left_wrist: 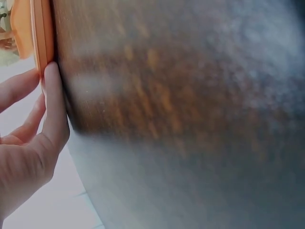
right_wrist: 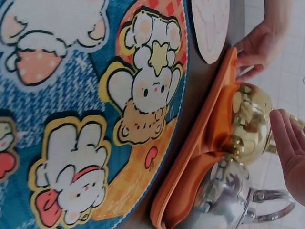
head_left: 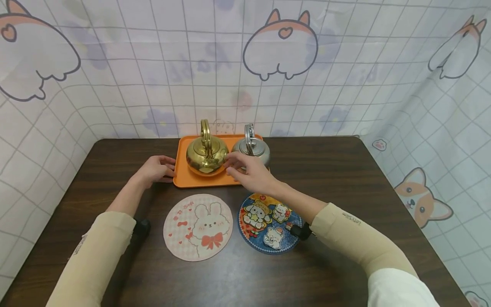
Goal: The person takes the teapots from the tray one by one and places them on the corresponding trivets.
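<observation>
An orange tray (head_left: 184, 172) lies at the back of the table with a gold teapot (head_left: 201, 160) on its left and a silver teapot (head_left: 261, 148) on its right. Both teapot handles stand upright. At the tray's left end, my left hand (head_left: 154, 171) touches the rim with its fingertips, also seen in the left wrist view, where the hand (left_wrist: 31, 152) is against the tray edge (left_wrist: 43, 36). My right hand (head_left: 255, 174) hovers before the teapots with fingers extended toward the gold one. It partly hides the silver teapot; in the right wrist view this hand (right_wrist: 293, 157) holds nothing.
A pink round mat (head_left: 180, 247) with a rabbit lies in front of the tray. To its right is a blue round mat (head_left: 249, 238) with cartoon animals, partly under my right forearm. A patterned cloth (head_left: 215, 85) hangs behind the dark wooden table (head_left: 326, 170).
</observation>
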The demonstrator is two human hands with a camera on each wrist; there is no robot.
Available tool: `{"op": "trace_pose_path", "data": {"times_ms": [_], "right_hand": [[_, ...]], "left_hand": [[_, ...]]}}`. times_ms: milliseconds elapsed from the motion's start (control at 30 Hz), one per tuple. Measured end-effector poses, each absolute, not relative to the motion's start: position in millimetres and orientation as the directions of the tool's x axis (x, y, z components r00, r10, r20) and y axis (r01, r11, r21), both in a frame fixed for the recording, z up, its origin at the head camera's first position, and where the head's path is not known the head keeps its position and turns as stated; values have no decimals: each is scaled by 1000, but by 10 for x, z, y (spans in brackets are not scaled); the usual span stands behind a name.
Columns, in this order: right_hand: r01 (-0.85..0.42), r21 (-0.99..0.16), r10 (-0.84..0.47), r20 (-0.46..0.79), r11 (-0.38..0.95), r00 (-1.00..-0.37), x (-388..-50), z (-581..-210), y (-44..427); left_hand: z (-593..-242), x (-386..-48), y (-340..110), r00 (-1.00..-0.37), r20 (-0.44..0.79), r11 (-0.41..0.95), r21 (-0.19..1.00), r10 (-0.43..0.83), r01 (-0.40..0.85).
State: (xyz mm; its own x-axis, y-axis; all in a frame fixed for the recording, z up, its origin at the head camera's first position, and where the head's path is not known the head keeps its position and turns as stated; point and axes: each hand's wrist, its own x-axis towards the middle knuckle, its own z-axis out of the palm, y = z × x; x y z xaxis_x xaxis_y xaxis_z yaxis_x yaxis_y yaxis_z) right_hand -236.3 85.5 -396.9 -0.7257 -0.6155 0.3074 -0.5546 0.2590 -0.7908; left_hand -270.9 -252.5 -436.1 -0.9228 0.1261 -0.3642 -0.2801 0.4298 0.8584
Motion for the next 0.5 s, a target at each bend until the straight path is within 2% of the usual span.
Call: {"op": "trace_pose_path", "data": {"times_ms": [233, 500], "right_hand": [[-581, -771, -621, 327, 261, -712, -2410, -3973, 737], [-524, -798, -564, 296, 297, -771, -2515, -3958, 591]], "left_hand": [[-4371, -2748, -2548, -917, -377, 423, 858, 133, -291], [-4369, -2750, -2542, -908, -396, 413, 856, 139, -310]]}}
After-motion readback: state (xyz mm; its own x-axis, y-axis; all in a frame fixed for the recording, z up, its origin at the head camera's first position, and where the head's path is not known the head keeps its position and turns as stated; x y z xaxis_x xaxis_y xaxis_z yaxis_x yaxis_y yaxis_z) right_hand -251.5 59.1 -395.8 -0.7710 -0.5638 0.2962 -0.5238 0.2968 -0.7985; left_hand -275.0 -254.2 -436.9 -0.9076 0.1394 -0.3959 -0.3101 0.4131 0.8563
